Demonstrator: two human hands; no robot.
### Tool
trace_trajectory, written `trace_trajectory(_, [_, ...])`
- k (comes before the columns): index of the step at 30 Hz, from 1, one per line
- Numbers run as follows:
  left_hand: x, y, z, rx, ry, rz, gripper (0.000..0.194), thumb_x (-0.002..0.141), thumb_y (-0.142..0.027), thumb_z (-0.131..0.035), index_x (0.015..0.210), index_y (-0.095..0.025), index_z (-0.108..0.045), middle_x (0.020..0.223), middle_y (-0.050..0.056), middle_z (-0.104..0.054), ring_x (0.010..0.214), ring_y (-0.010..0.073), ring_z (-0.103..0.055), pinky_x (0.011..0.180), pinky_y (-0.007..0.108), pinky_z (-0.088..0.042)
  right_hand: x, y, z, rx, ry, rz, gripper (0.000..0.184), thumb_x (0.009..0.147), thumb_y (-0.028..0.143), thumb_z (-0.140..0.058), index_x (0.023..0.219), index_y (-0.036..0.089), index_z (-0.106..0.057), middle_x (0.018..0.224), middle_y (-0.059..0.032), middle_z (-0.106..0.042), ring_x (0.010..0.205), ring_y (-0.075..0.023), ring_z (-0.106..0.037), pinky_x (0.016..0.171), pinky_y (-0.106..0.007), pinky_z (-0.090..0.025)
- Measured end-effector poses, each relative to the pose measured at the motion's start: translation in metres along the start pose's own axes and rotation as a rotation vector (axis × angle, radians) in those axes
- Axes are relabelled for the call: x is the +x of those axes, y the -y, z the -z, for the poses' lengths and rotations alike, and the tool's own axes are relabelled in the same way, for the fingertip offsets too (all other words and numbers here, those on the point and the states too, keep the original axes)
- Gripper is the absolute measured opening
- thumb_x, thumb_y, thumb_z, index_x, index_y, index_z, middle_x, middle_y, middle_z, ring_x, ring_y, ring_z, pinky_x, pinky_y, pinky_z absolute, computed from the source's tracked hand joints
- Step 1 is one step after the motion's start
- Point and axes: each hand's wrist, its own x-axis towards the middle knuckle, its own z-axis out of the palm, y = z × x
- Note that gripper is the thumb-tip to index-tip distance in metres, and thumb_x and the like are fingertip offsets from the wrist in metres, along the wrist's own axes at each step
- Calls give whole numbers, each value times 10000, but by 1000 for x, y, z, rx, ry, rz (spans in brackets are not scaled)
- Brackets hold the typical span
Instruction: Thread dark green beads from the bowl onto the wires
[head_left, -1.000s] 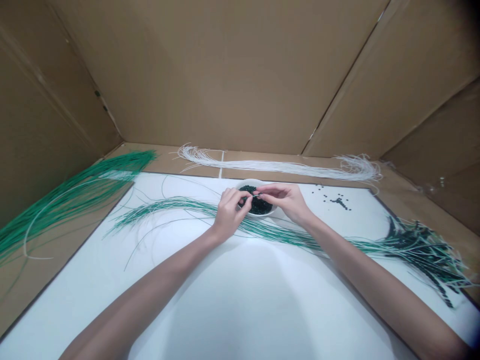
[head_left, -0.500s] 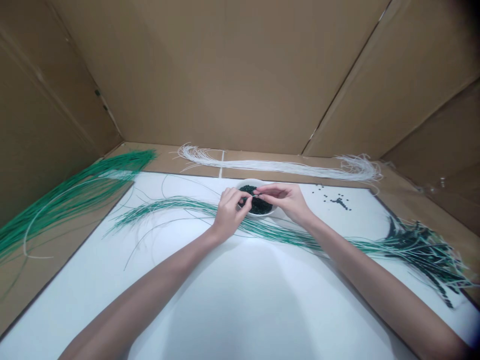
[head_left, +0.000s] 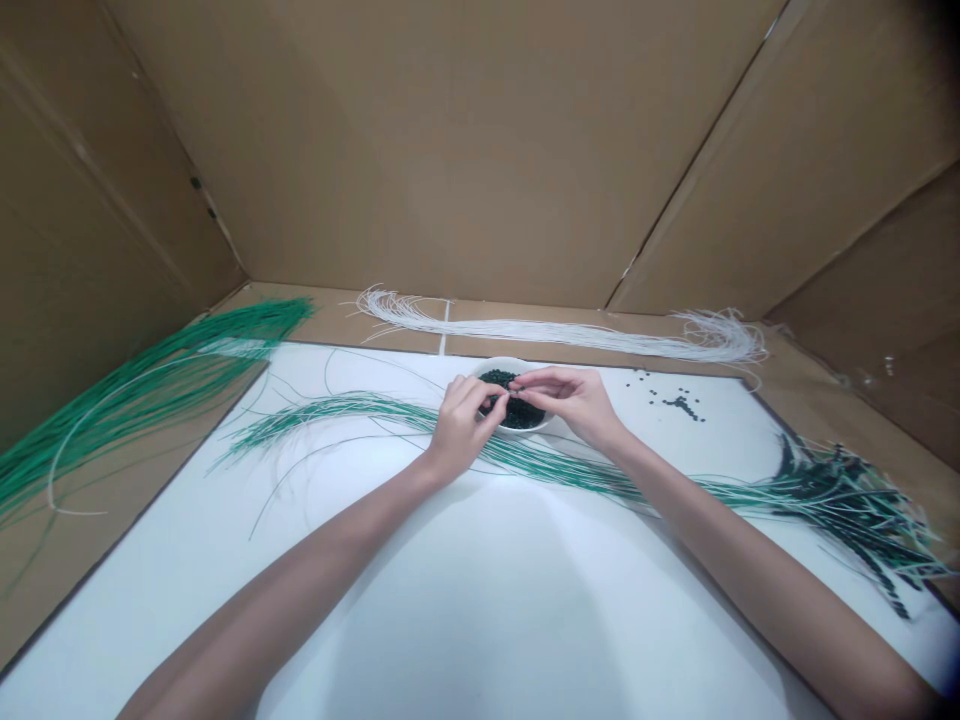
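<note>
Both my hands meet over a white bowl point(head_left: 550, 420) heaped with small black beads point(head_left: 521, 412). The fingers of my left hand point(head_left: 461, 420) are pinched on what looks like a thin wire, mostly hidden by the fingertips. My right hand point(head_left: 574, 398) pinches a tiny dark bead, its fingertips almost touching the left ones. Under both wrists runs a bundle of green wires point(head_left: 555, 470) across the white board. Its right end carries strings of black beads point(head_left: 840, 500) with pale wire tips sticking out.
Loose black beads point(head_left: 681, 403) lie on the white board point(head_left: 450, 620) right of the bowl. Behind it stretches a bundle of white wires point(head_left: 540, 331). Another green wire bundle point(head_left: 172, 370) lies at the left. Brown cardboard walls point(head_left: 435, 150) enclose the back and sides.
My left fingertips have shifted slightly right, closer to the right ones. The pale tip that showed between the fingers is less visible. The bowl and bundles stay put.
</note>
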Motion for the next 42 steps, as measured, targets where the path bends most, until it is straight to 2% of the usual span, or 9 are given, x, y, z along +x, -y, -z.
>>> trace_trajectory(14, [1, -1, 0, -1, -4, -12, 89, 807, -206, -483, 800, -158, -557, 660, 14, -510, 663, 129, -431, 667, 263, -380, 0, 2, 0, 6, 9, 9, 149, 604, 208, -678, 748, 168, -672, 792, -36, -689, 713, -169, -654, 741, -307, -525])
trace_trajectory(24, [0, -1, 1, 10, 28, -1, 101, 813, -219, -474, 801, -161, -556, 661, 13, -506, 663, 131, -421, 671, 265, -380, 0, 1, 0, -88, -9, 44, 191, 600, 286, -681, 747, 164, -672, 792, -56, -688, 739, -183, -637, 722, -333, -515])
trace_trajectory(32, [0, 2, -1, -9, 39, 8, 123, 814, -229, -481, 841, -159, -578, 691, 22, -553, 684, 134, -455, 700, 272, -389, 1, -5, 1, -114, -39, 85, 179, 578, 271, -703, 709, 161, -656, 757, -43, -667, 703, -161, -612, 703, -314, -506])
trace_trajectory(36, [0, 1, -1, -12, 35, -13, 160, 813, -205, -482, 934, -173, -581, 755, 24, -594, 691, 131, -469, 727, 285, -385, 1, -1, 0, -106, 5, 58, 179, 600, 282, -688, 729, 161, -658, 764, -43, -665, 707, -160, -613, 712, -320, -505])
trace_trajectory(42, [1, -1, -1, -59, -3, -4, 126, 777, -231, -537, 869, -170, -598, 735, 31, -567, 713, 135, -492, 710, 281, -411, 0, 0, 1, -131, 5, 39, 199, 615, 299, -673, 751, 155, -668, 784, -56, -667, 723, -171, -617, 715, -322, -507])
